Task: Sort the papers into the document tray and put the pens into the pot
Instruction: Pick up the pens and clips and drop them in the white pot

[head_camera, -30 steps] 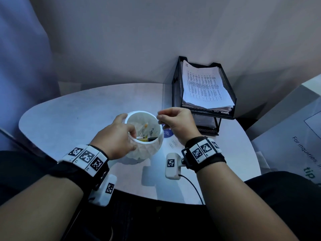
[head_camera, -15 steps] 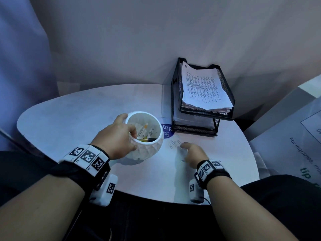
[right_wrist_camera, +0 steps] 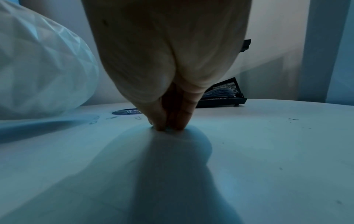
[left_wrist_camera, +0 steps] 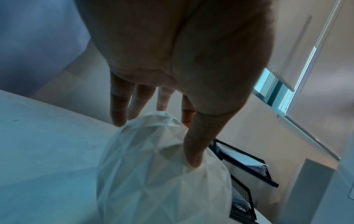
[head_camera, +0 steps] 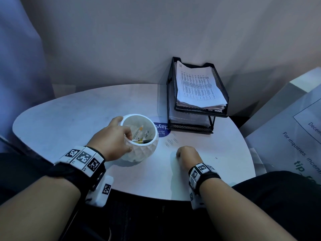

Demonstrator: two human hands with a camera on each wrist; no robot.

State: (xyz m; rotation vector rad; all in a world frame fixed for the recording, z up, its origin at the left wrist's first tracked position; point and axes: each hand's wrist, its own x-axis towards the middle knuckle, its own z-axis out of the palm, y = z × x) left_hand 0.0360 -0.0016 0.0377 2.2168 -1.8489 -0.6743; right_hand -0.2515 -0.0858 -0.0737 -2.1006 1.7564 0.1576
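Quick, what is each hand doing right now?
Left hand: grips the white pot by its rim.
Right hand: fingertips pinched together on the table; whether they hold anything cannot be told.

head: high, looking down | wrists: low, close, facing forward | shared: pot (head_camera: 141, 136), tray (head_camera: 194, 94)

A white faceted pot (head_camera: 142, 152), a black mesh document tray (head_camera: 191, 129), and a round blue sticker (head_camera: 163, 130).
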